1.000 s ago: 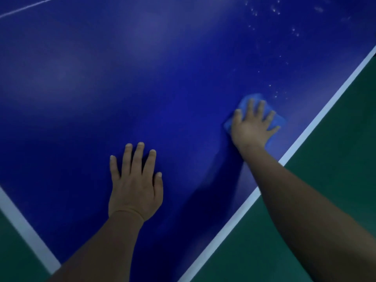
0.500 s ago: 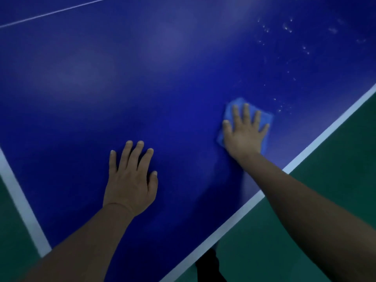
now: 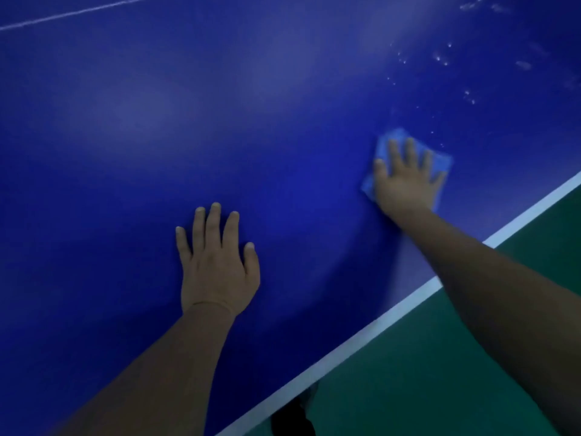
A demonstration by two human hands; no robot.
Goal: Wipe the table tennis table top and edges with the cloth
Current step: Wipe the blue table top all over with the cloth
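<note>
Head view shows the small light-blue folded cloth (image 3: pixel 388 140) lying flat on the dark blue table tennis bench (image 3: pixel 220 105), near its white side edge line (image 3: pixel 371 333). The right hand (image 3: pixel 407 180) presses on the cloth with straight, spread fingers. The left hand (image 3: pixel 217 262) rests flat on the bare top, fingers straight, holding nothing, well apart from the cloth. Beyond the cloth, pale dusty specks (image 3: pixel 440 58) remain, so I judge this part is not wiped yet. The edges also look untouched; green floor (image 3: pixel 440 372) lies beside the bench.
</note>
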